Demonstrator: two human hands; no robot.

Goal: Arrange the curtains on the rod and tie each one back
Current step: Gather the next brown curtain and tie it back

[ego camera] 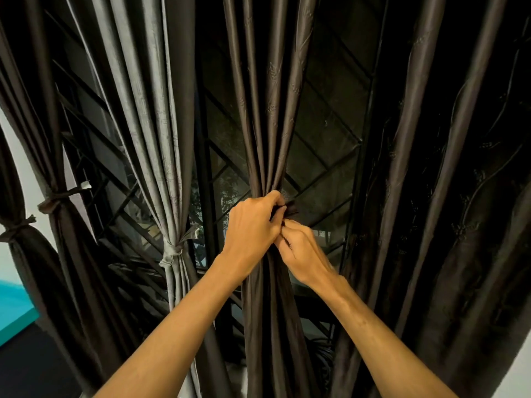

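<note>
Forearms: left forearm (172,326) and right forearm (382,340), both bare, raised from the bottom edge and converged at centre.
Right hand (301,254): fingers curled, dark cloth pinched at the waist of the brown curtain (264,156), just under the left fingertips. Strip or curtain fold: cannot be told.
Left hand (253,225): knuckles toward the camera, fingers and thumb curled in; tie-back strip (290,208) is pinched, with a short dark end seen poking out to the right of the fingertips.
Hands: touching each other at the fingertips.
Brown curtain: centre of view, gathered into a narrow bunch where it is held, folds fanned out above, hung straight below.
Grey curtain (155,124): left of centre, cinched low by a knotted grey tie (172,251).
Dark left curtain (48,139): further left, bound by a knotted band (57,198).
Far-left curtain (17,254): at the frame edge, also bound by a knot (14,226).
Right curtain (431,168): hung loose in wide folds, no tie seen on it.
Window grille (330,130): behind the curtains, diagonal dark bars over dark glass.
Teal surface (14,311): lower-left corner, against a white wall.
</note>
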